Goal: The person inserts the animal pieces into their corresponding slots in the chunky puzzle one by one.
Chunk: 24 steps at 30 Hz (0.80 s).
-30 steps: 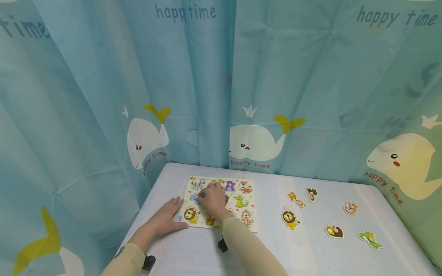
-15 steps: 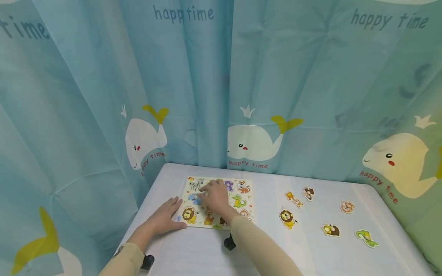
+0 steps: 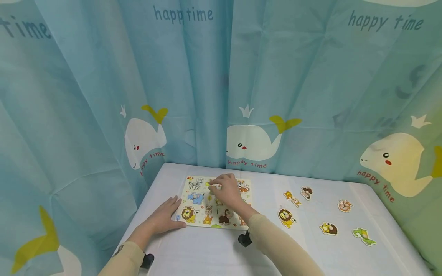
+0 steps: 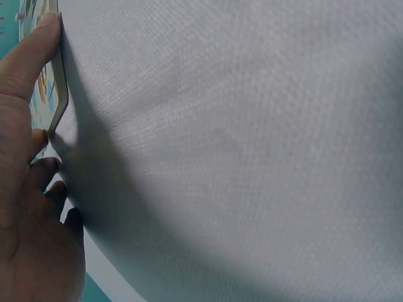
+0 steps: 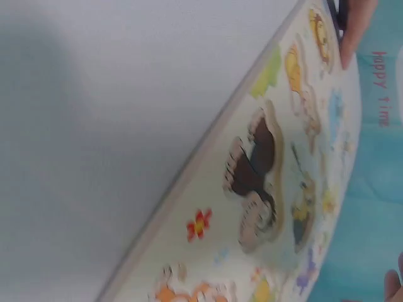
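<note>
A cream animal puzzle board (image 3: 201, 225) lies on the table, with a zebra, blue hippo, lion, kangaroo and dark monkey visible. My left hand (image 3: 167, 216) rests at its left edge, fingers spread and thumb at the near corner. In the left wrist view, the left hand (image 4: 28, 145) touches the board's edge (image 4: 62, 78). Over the board's upper middle is my right hand (image 3: 228, 191), fingers bent, thumb and forefinger close together by a small yellow patch. Whether they pinch anything is unclear. The right wrist view shows the monkey shape (image 5: 255, 157) close up.
Several loose animal pieces lie right of the board: a lion (image 3: 286, 217), a kangaroo-like piece (image 3: 292, 198), a dark brown one (image 3: 306, 193), an orange-brown one (image 3: 345, 206), a hedgehog (image 3: 329, 229) and a crocodile (image 3: 364, 237). A blue whale-print curtain (image 3: 193, 76) hangs behind the table.
My right hand has left the blue hippo and moved up and right to the board's top row, uncovering the hippo and monkey. The left hand stays in place.
</note>
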Tool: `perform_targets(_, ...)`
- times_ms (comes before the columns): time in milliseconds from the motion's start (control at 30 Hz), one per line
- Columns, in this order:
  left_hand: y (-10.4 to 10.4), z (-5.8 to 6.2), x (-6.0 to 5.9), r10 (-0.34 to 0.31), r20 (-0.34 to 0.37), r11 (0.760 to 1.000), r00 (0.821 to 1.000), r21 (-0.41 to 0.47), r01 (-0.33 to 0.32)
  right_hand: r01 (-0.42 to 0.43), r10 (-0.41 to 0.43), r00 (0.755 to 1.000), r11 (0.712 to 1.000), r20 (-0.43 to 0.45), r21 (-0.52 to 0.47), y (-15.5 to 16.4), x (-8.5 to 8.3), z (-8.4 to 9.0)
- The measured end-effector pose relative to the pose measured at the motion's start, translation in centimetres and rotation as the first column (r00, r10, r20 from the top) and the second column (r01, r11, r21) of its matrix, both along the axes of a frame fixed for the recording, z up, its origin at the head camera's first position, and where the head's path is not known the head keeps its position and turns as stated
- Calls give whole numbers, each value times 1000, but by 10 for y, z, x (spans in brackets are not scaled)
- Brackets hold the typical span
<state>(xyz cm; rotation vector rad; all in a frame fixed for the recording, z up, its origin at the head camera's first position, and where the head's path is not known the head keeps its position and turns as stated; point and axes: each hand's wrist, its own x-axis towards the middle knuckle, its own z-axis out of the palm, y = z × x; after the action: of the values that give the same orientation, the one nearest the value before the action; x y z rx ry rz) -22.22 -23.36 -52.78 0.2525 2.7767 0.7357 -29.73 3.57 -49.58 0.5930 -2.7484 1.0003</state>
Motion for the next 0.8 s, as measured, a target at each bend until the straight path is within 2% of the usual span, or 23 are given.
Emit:
perform_targets(167, -1, -1, 0, 5, 6, 1000, 1000, 3, -5, -25, 24, 999, 998, -31, -53, 18, 0, 9)
perform_targets(300, -1, -1, 2, 15, 11, 1000, 1000, 5, -15, -24, 22, 999, 998, -37, -59, 34, 3, 15)
perform_targets(600, 0, 3, 4, 20, 23, 1000, 1000, 4, -20, 30, -32, 998, 998, -44, -48, 73, 14, 22)
perform_targets(800, 3, 3, 3, 34, 31, 999, 999, 2, -34, 81, -84, 993, 996, -79, -39, 101, 21, 17)
